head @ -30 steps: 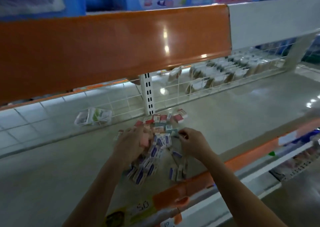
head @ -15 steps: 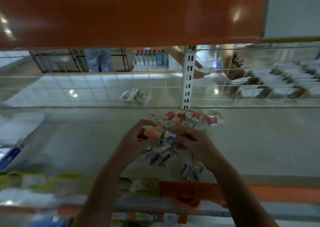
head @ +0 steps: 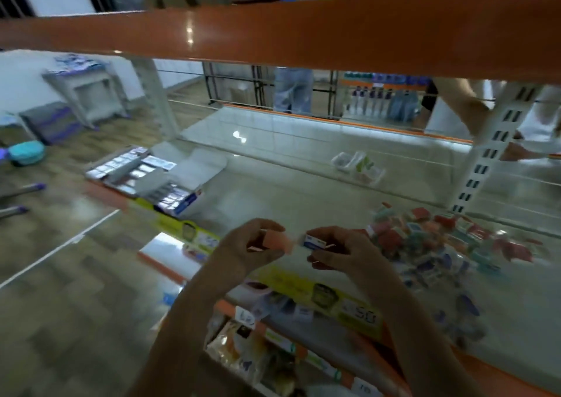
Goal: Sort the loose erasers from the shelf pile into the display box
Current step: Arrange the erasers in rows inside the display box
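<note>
Two hands: both raised over the shelf's front edge, close together, each gripping something.
left hand (head: 247, 249): fingers curled round a pink-orange eraser (head: 278, 242); one end pokes out toward the other hand.
right hand (head: 340, 252): thumb and fingers pinch a small white eraser with blue sleeve (head: 314, 242); hand not open.
gap: the two held erasers sit end to end, nearly touching; cannot tell if they make contact, motion blur.
eraser pile (head: 437, 245): loose heap on the shelf surface, just right of the right hand; red, teal, pink and blue-sleeved pieces mixed, edges smeared by blur.
display box (head: 173, 197): open, on the same shelf at its left end, well apart from the hands and the pile; rows of blue-and-white pieces inside, lid flap (head: 200, 169) folded back behind it.
shelf (head: 303, 196): pale glossy deck, orange front strip with yellow price tags (head: 321, 296).
clear packets (head: 358, 166): near the back of the deck, between box and pile, behind the hands.
upright (head: 491, 150): white slotted post at back right, just behind the pile.
upper shelf edge (head: 273, 35): orange band across the top, blocks the view above.
background: another person's legs (head: 293, 91) visible through the back of the shelf; wire rails in front of them.
below: packaged goods (head: 252, 354) on the lower shelf, under the forearms.
</note>
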Available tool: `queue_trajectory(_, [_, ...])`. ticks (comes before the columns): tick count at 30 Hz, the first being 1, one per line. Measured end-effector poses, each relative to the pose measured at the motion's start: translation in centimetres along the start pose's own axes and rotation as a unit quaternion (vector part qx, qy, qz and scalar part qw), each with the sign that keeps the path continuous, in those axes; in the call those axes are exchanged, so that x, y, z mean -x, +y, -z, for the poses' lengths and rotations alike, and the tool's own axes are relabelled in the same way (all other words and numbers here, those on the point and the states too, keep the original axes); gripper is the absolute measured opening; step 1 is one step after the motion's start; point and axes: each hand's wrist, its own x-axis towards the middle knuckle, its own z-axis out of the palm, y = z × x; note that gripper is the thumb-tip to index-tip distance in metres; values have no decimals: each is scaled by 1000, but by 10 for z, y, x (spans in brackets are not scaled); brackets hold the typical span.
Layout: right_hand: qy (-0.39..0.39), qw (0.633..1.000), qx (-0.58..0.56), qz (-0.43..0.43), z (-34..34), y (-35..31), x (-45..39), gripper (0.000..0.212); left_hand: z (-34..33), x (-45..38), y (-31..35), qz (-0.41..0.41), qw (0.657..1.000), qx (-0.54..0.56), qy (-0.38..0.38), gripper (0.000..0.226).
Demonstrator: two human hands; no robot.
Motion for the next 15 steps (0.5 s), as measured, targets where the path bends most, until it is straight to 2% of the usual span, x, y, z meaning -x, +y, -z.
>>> queue_trajectory(4, [-18, 995, 95, 19, -61, 2, -32, 27, 61, 16, -16, 0, 998, -43, 48, 31])
queue_trajectory(9, [-35, 976, 203, 74, -142, -2, -73, 34, 144, 33, -45, 0, 996, -59, 65, 23])
queue_trajectory(15, [-16, 973, 217, 80, -217, 1, -119, 31, 228, 30, -74, -18, 992, -102, 72, 32])
